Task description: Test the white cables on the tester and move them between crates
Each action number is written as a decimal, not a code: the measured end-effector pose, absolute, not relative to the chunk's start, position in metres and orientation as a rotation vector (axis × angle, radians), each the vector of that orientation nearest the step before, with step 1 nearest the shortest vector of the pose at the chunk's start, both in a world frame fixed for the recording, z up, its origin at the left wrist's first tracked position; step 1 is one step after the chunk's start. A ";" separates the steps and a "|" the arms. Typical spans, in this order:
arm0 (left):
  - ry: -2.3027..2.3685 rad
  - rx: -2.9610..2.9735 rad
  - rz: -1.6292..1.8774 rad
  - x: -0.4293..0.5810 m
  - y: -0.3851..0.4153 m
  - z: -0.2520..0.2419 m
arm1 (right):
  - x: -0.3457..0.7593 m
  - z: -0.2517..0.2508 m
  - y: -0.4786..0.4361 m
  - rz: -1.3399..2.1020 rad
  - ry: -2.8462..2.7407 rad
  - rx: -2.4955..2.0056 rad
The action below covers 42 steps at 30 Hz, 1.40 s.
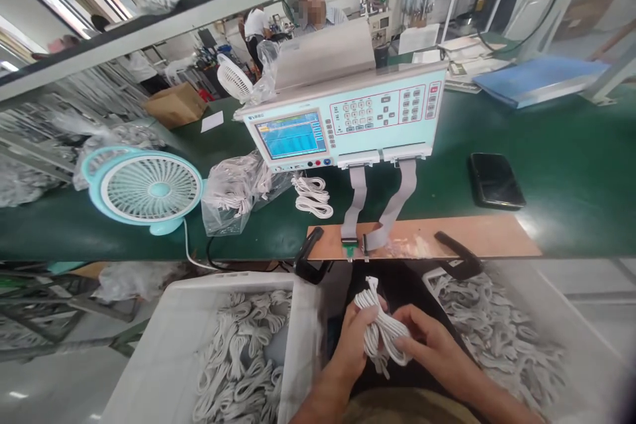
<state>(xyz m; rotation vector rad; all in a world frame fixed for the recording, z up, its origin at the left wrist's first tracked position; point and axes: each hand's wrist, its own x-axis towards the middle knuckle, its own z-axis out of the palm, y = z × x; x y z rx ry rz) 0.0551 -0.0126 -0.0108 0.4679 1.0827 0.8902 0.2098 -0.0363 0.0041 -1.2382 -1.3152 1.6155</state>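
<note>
A coiled white cable (pixel 380 326) is held between my two hands, above my lap and just below the bench edge. Its white connector end (pixel 371 283) sticks up at the top of the coil. My left hand (pixel 356 334) is closed around the coil's left side, thumb across the strands. With thumb and fingers, my right hand (pixel 420 336) grips the lower right loops. Beyond the hands, two grey ribbon cables (pixel 397 202) run from a light-blue tester (pixel 387 109) with a lit screen to a small green connector board (pixel 350 249) on a copper-coloured plate (pixel 501 235).
Black clamps (pixel 309 257) hold the plate at the bench edge. White bins (pixel 163 344) of coiled cables stand on both sides of me. On the bench are a blue fan (pixel 149 189), a bagged cable bundle (pixel 231 195), a loose coil (pixel 313 197), a phone (pixel 495 179) and a blue folder (pixel 539 79).
</note>
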 end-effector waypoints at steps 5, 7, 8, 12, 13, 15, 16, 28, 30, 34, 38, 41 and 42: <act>0.997 0.363 0.938 0.064 -0.006 -0.009 | 0.280 -0.017 -0.058 1.311 -1.539 -1.533; 0.946 0.228 0.974 0.062 0.001 -0.012 | 0.316 -0.030 -0.066 1.004 -1.804 -1.760; 0.929 0.156 0.975 0.060 0.005 -0.014 | 0.328 -0.034 -0.069 0.757 -1.886 -1.842; 0.851 -0.027 0.861 0.062 0.014 -0.018 | 0.314 -0.028 -0.069 0.554 -2.155 -1.565; 0.836 -0.042 0.822 0.064 0.015 -0.017 | 0.298 -0.021 -0.067 0.620 -2.220 -1.400; 0.838 -0.047 0.736 0.068 0.016 -0.015 | 0.267 -0.005 -0.059 0.690 -2.374 -1.125; 0.863 -0.039 0.689 0.070 0.016 -0.014 | 0.254 0.002 -0.055 0.680 -2.454 -1.009; 1.116 0.577 0.698 0.075 -0.002 -0.017 | 0.222 0.018 -0.022 1.180 -2.280 -0.816; 1.150 0.697 0.845 0.065 -0.007 -0.010 | 0.223 0.012 -0.023 1.272 -2.092 -0.983; 1.110 0.976 0.844 0.042 -0.006 0.004 | 0.217 -0.004 -0.018 1.155 -1.945 -1.121; 1.222 1.071 0.829 0.034 0.005 0.004 | 0.207 -0.014 -0.002 0.977 -1.869 -1.172; 1.173 1.026 0.826 0.033 0.012 0.004 | 0.199 -0.018 0.011 0.982 -1.711 -1.262; 1.145 1.019 0.822 0.033 0.014 0.005 | 0.197 -0.019 0.015 1.027 -1.634 -1.286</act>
